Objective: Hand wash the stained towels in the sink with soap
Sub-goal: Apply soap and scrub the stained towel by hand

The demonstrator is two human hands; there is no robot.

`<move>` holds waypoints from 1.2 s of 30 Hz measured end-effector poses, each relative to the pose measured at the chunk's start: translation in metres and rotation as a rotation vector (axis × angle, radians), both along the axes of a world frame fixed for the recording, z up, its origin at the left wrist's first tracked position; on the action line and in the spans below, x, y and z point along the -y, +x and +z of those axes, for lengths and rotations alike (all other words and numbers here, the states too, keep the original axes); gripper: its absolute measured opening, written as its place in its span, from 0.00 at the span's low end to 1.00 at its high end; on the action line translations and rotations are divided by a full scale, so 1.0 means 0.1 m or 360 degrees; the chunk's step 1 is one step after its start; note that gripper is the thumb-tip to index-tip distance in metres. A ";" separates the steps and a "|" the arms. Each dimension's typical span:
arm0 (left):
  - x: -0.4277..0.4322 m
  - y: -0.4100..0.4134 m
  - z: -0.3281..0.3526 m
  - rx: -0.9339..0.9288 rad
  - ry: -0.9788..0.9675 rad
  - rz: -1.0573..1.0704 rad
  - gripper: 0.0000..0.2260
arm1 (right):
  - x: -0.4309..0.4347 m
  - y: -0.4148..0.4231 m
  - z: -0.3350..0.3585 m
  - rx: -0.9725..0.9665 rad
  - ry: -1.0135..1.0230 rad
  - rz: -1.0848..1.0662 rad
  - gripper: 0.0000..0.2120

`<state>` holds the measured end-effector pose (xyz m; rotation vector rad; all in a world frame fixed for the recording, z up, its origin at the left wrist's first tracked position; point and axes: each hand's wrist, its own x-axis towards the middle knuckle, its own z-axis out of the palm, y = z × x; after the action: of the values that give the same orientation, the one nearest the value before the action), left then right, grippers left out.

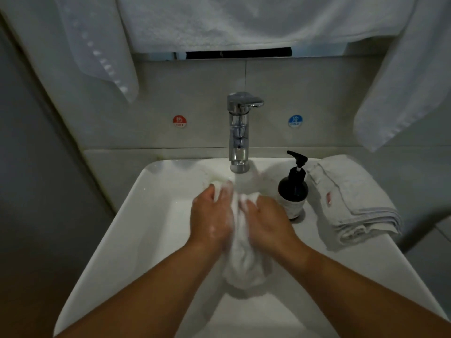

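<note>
Squeezing a bunched, sudsy white towel at frame centre, my left hand and right hand clamp its sides above the glossy sink; possibly water runs from the chrome faucet. Lower right: dark pump bottle, folded terry towels.

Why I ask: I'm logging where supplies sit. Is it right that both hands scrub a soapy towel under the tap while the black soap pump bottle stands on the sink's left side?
Not quite: the head view shows the soap pump bottle on the sink's right side, beside the folded towel. The rest holds: left hand and right hand scrub the soapy towel below the tap.
</note>
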<state>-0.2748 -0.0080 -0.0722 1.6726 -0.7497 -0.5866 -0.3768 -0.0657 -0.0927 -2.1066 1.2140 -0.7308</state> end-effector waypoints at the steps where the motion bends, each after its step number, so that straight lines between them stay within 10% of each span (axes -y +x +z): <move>1: 0.02 0.06 -0.04 -0.0039 0.0071 0.0019 0.19 | -0.10 0.02 0.03 0.0034 -0.0034 0.0097 0.20; 7: -0.17 -0.15 0.01 0.0446 0.0062 -0.0182 0.15 | 0.17 0.03 -0.04 0.0090 0.0083 -0.0110 0.17; 24: 0.00 0.03 -0.16 0.0198 0.0257 -0.0081 0.15 | -0.05 -0.03 -0.05 0.0142 0.0175 0.0104 0.26; 36: 0.03 0.15 -0.16 0.0157 0.0202 -0.0099 0.16 | -0.13 -0.01 -0.02 0.0067 -0.0009 0.0179 0.14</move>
<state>-0.2598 -0.0107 -0.0878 1.8106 -0.8534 -0.6091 -0.3779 -0.0526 -0.0947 -2.1339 1.0633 -0.7246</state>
